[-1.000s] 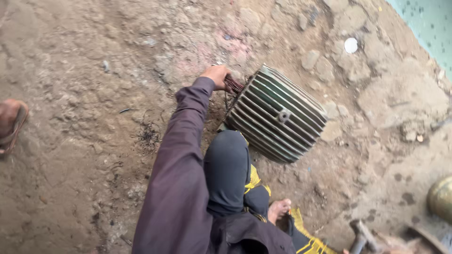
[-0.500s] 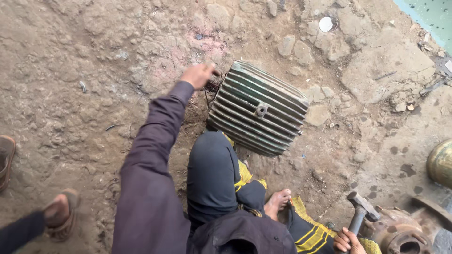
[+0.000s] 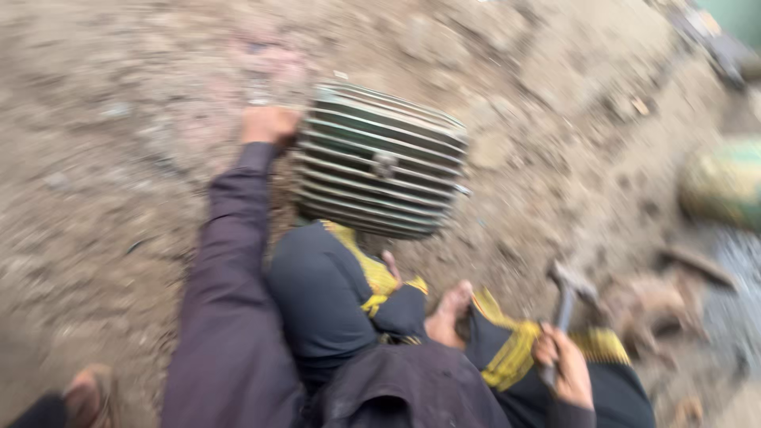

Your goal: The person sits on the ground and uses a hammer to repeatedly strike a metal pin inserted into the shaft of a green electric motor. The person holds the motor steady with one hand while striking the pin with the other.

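Two hands at work over rough, stony ground (image 3: pixel 119 158), all of it blurred. Left hand (image 3: pixel 269 125) stretched far out at the end of a long dark purple sleeve (image 3: pixel 230 301), closed into a fist at the far-left edge of a ribbed metal motor housing (image 3: pixel 380 162); touching that edge, though what exactly lies inside the fist cannot be told through the blur. Housing lying on its side on the dirt, fins running across, a small boss at the middle of the near face, just beyond a bent knee in dark trousers (image 3: pixel 317 293) with yellow trim. Right hand (image 3: pixel 564 366) low and near on the right, fingers wrapped tight round the handle of a hammer (image 3: pixel 567 297), head pointing up and away, well apart from the housing. Bare foot (image 3: pixel 448 317) resting on the ground between knee and hammer, near the yellow-banded cloth. Far right, a rounded greenish-yellow object (image 3: pixel 725 182), too smeared to identify, and some brownish debris (image 3: pixel 658 305) just right of the hammer head. Near-left corner: a sandalled foot (image 3: pixel 87 392) of another person, only partly in view. Loose flat stones (image 3: pixel 491 147) beside the housing on its right.
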